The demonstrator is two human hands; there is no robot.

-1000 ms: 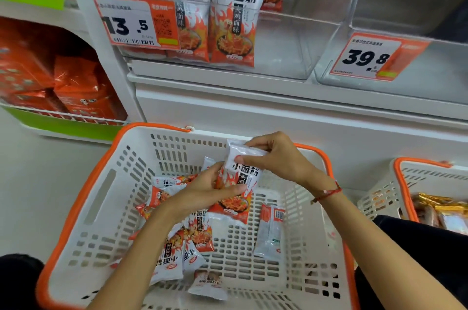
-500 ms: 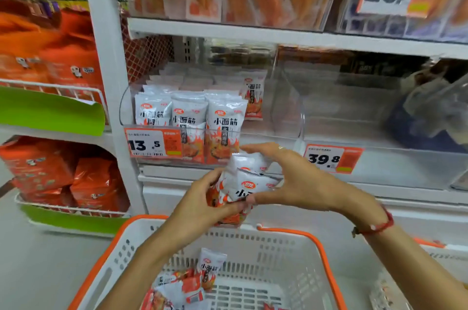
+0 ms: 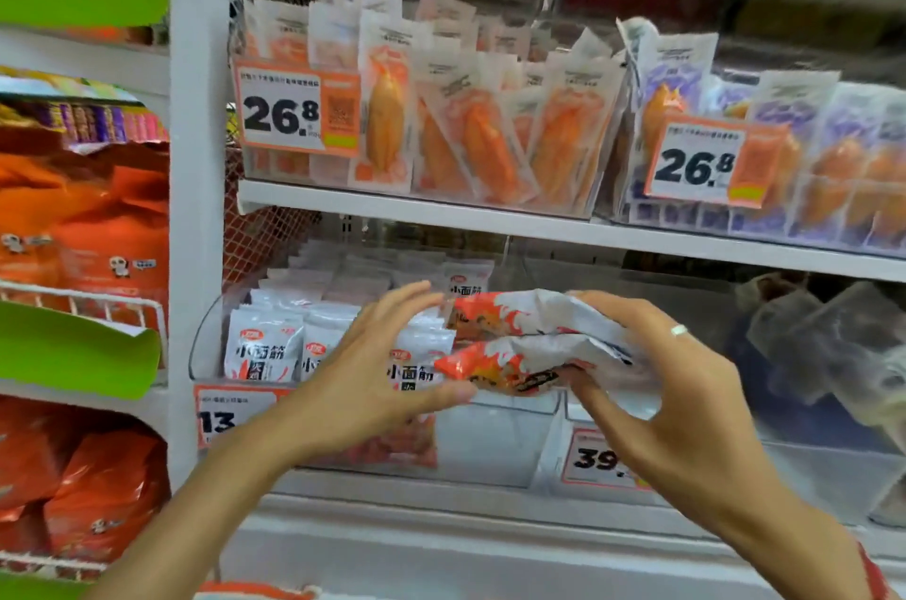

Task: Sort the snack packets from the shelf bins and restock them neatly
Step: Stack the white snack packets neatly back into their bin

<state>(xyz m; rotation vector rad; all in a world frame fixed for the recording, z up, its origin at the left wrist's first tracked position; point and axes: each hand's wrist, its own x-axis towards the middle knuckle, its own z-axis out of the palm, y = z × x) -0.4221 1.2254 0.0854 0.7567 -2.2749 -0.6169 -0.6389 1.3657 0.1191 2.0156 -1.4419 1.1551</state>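
**One head camera, facing the shelves**

Single wide view from my head, aimed forward and slightly down at the shelf unit (image 3: 490,217), close up. My left hand (image 3: 363,383) and right hand (image 3: 666,408) sit mid-frame at arm's reach. Edges bend from the wide lens. No second view to overlap.

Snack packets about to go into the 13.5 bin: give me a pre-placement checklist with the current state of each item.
1. Packets held: ok, right hand grips two stacked.
2. Left hand steadying: ok, thumb under the stack's near end.
3. Clear bin has room: ok, right part holds nothing visible.
4. Matches the shelved packets: ok, same white-orange print.
5. Orientation: not ok, the stack lies sideways; shelved ones stand upright.
6. Packets undamaged: cannot tell, blurred.
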